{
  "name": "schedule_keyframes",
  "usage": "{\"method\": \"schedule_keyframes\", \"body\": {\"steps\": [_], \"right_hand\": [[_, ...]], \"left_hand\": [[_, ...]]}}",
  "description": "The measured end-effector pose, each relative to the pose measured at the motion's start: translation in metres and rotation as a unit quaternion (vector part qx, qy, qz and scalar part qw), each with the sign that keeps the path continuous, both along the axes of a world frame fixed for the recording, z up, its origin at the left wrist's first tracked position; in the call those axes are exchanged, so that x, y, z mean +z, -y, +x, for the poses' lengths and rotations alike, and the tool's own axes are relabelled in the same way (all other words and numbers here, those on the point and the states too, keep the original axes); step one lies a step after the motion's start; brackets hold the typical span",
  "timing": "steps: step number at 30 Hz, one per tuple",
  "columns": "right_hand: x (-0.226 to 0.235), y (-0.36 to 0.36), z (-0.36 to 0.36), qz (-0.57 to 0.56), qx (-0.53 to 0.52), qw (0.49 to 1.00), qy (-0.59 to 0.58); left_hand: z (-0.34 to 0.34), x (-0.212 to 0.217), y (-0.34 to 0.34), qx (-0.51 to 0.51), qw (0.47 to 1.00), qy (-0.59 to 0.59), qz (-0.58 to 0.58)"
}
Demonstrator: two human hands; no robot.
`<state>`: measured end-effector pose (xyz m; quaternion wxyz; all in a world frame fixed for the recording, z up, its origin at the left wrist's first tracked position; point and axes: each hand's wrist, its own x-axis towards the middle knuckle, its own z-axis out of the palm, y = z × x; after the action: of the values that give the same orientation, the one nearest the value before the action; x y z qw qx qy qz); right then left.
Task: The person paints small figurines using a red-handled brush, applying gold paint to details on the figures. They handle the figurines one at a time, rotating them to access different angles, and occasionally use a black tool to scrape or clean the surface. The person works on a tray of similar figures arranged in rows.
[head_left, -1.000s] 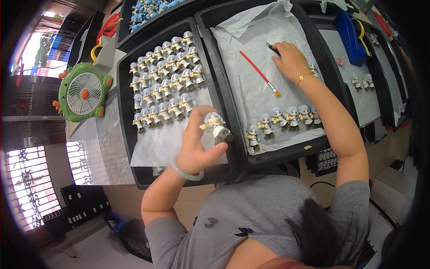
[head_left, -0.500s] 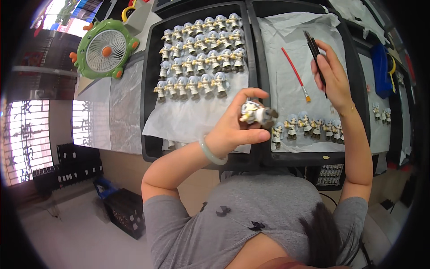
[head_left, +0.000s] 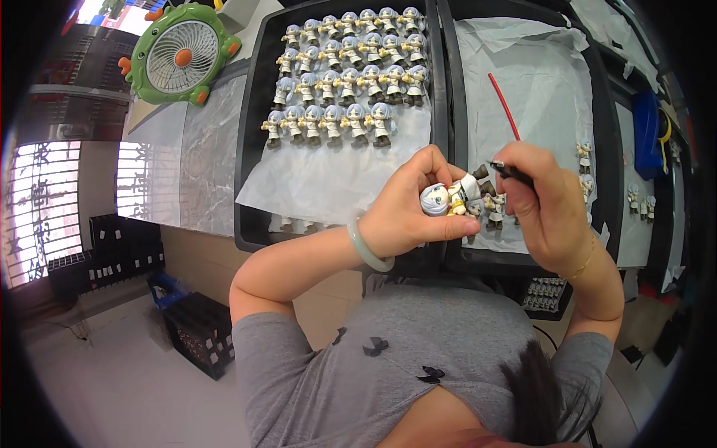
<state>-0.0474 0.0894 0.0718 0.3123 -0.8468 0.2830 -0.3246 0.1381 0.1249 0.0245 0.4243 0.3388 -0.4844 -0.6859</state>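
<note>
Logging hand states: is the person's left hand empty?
No, the left hand holds a pale-haired figurine, its feet pointing toward the right hand.

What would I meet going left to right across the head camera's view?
Green fan → rows of figurines → held figurine in the left hand → right hand with a dark tool → blue object.

The figurine [head_left: 464, 190] looks like smooth plastic, the red brush handle [head_left: 505, 107] glossy, the tray [head_left: 500, 261] beneath it matt black plastic. Its white paper lining [head_left: 549, 89] creases along the far edge. The bench [head_left: 213, 149] is glossy, the shirt [head_left: 426, 321] matt grey cloth.
</note>
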Motion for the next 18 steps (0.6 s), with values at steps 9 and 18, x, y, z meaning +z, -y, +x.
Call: {"method": "schedule_keyframes", "body": {"steps": [9, 18], "right_hand": [[-0.014, -0.001, -0.007, 0.205, 0.021, 0.977, 0.050], [-0.012, 0.019, -0.011, 0.535, 0.071, 0.822, 0.181]], "left_hand": [[-0.001, 0.009, 0.000, 0.033, 0.998, -0.022, 0.054], [0.006, 0.008, 0.008, 0.064, 0.985, -0.077, 0.141]]}}
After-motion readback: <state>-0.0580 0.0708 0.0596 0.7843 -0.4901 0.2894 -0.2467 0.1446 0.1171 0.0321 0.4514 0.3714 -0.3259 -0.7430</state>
